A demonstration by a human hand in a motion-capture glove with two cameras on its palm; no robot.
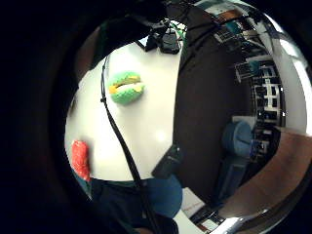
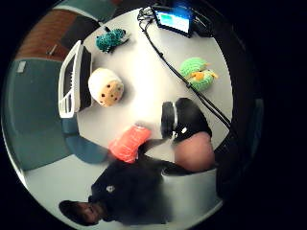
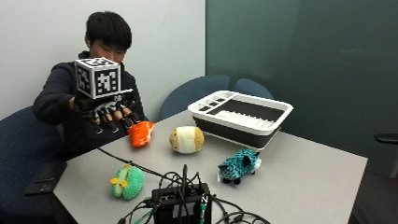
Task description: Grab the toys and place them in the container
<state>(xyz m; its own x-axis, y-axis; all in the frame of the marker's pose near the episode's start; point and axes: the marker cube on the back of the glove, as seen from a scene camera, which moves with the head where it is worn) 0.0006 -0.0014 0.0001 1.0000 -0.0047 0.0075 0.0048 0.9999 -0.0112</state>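
My gloved right hand [image 3: 110,113] hovers above the table's near-left edge with its fingers hanging relaxed and holding nothing; a finger [image 2: 188,128] shows in the thumb side palm view. Just beside the fingertips an orange toy [image 3: 141,133] [image 2: 128,142] [image 1: 80,159] lies at the table edge. A cream round toy [image 3: 186,139] [image 2: 106,86] sits in front of the white and black container [image 3: 233,132] [image 2: 67,81]. A teal toy [image 3: 239,166] [image 2: 110,39] stands mid-table. A green toy [image 3: 127,183] [image 2: 197,73] [image 1: 126,87] lies near the front.
A black device [image 3: 180,205] [image 2: 175,20] with a bundle of cables sits at the table's front edge. One cable [image 3: 124,161] runs from it across the table to my hand. Blue chairs [image 3: 199,93] stand behind the table.
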